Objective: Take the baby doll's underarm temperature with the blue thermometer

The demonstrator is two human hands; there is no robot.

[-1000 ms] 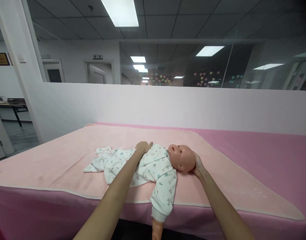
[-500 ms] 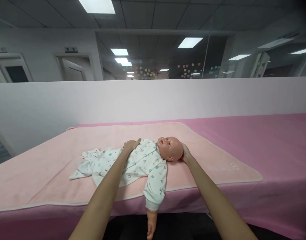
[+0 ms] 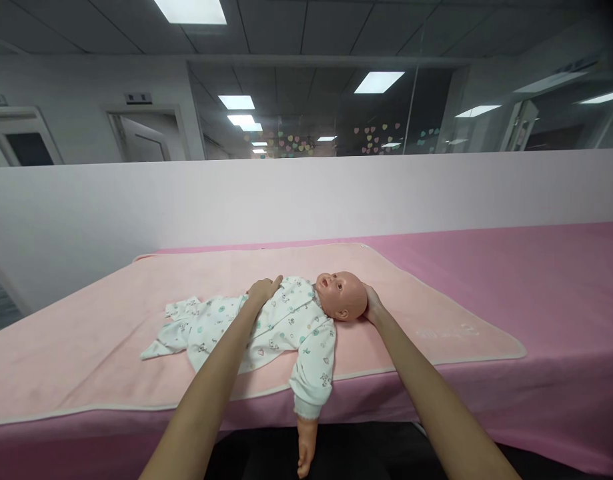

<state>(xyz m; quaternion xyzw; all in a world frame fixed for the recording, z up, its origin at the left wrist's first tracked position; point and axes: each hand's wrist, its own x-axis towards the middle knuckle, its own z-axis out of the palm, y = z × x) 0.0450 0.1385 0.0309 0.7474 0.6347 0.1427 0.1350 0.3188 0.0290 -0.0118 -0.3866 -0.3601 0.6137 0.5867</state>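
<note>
A baby doll [image 3: 283, 327] in a white printed outfit lies on its back on a peach blanket [image 3: 116, 333], head to the right. My left hand [image 3: 263, 291] is laid over its belly, thumb pointing right and fingers curving to the far side, where they are mostly hidden. Against the crown and back of the doll's head [image 3: 343, 295], my right hand [image 3: 372, 304] is cupped, its fingers partly out of sight behind the head. One doll arm [image 3: 309, 373] hangs over the near edge of the table, its bare hand dangling. The empty-looking trouser ends spread to the left.
Pink cloth [image 3: 551, 300] covers the table beneath the blanket and hangs down in front. A low white partition [image 3: 306, 200] runs along the back, with glass [image 3: 316, 110] above it. Dark clothing [image 3: 356, 453] shows below the near edge.
The camera view has shifted very slightly. Both hands keep their places on the doll, which stays lying as it was.
</note>
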